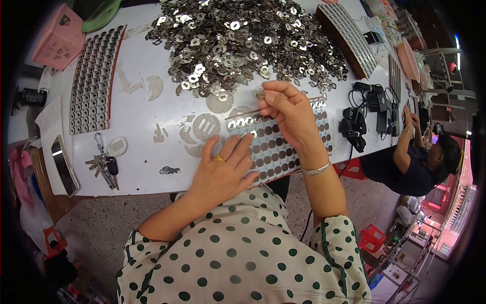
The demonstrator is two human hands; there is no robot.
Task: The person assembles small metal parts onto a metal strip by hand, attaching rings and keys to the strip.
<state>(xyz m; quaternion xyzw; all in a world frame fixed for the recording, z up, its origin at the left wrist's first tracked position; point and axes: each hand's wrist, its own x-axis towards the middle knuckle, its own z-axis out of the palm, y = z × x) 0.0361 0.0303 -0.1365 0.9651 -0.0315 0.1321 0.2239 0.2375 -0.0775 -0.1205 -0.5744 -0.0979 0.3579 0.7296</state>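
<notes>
My left hand [223,167] is palm down, its fingers loosely spread and gripping nothing, with fingertips on the dark-pocketed board [276,157] beside a silvery disc [253,134]. That board lies under and between my hands, tilted slightly up to the right; more bright discs sit in its far row. Just above it, my right hand [288,109] pinches a small pale piece [259,95] between thumb and fingertips, partly hidden. Left of my left hand lie a bunch of keys [105,167] and, farther out, a dark phone [63,159]. Right of my right hand are black adapters and cables [374,101]. Beyond both hands spreads a big heap of metal pieces [243,45], with a filled board [96,81] to its left and a thick stack of boards [349,38] to its right. Farther left stands a pink bin [59,38]; well off to my right, another person [422,162] sits at the table [147,119].
</notes>
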